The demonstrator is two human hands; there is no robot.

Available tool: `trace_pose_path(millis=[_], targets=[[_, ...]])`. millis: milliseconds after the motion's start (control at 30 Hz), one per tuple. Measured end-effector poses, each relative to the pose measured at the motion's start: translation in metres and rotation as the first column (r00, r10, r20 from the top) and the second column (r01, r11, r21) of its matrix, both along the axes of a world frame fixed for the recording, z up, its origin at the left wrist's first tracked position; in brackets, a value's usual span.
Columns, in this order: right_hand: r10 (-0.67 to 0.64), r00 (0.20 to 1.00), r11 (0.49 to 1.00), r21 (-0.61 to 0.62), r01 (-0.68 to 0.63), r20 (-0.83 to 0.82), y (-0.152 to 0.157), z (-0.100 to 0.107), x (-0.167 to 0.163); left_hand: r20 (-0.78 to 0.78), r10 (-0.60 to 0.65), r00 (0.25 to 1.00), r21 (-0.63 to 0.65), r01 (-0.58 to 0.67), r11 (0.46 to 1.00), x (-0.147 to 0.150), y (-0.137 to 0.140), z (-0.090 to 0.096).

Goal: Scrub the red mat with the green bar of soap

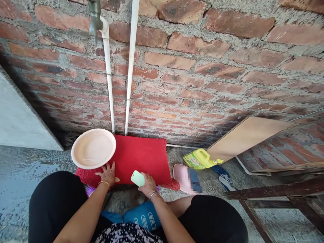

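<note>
left hand (108, 174) fingers spread flat by the plate (93, 148); right hand (148, 185) fingers grip green soap (137, 178).

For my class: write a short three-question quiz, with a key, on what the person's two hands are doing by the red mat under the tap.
1. True or false: the left hand rests at the edge of the pale plate.
2. What does the right hand hold? A) a yellow jug B) a pale green soap-like bar C) a pink slipper
3. Fill in: the plate and both hands sit over the red ____ at the foot of the brick wall.

Key
1. True; the fingers touch the plate's near rim.
2. B, the pale green bar; the yellow jug and pink slipper lie untouched to the right.
3. mat.
</note>
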State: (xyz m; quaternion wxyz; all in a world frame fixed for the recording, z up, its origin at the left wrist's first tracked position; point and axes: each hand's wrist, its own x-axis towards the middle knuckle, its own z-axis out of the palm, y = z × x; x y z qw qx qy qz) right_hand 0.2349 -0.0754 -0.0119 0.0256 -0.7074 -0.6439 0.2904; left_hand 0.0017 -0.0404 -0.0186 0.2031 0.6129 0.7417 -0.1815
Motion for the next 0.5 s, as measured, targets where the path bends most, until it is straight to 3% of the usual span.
trace_pose_path(millis=[67, 200, 267, 333, 400, 500], targets=[[0.055, 0.995, 0.998, -0.048, -0.052, 0.081, -0.001, 0.009, 0.010, -0.007, -0.002, 1.000, -0.001, 0.002, 1.000, 0.000, 0.001, -0.001], [-0.092, 0.948, 0.985, -0.114, 0.132, 0.305, 0.002, 0.028, 0.057, -0.021, 0.015, 1.000, -0.009, -0.015, 1.000, 0.001, 0.002, -0.005], [-0.168, 0.921, 0.971, -0.102, 0.217, 0.352, 0.005, 0.035, 0.075, -0.017, 0.024, 1.000, -0.010, -0.024, 1.000, 0.001, 0.002, -0.005], [-0.178, 0.920, 0.972, -0.082, 0.220, 0.350, 0.007, 0.040, 0.077, -0.003, 0.024, 1.000, -0.009, -0.024, 1.000, 0.001, 0.002, -0.003], [-0.078, 0.946, 0.990, -0.091, 0.112, 0.315, 0.007, 0.042, 0.063, 0.009, 0.020, 1.000, -0.010, -0.020, 1.000, 0.000, 0.002, -0.001], [0.236, 0.950, 0.967, -0.142, -0.210, 0.207, 0.002, 0.040, 0.028, 0.013, 0.017, 1.000, -0.013, -0.016, 1.000, -0.001, 0.001, 0.003]])
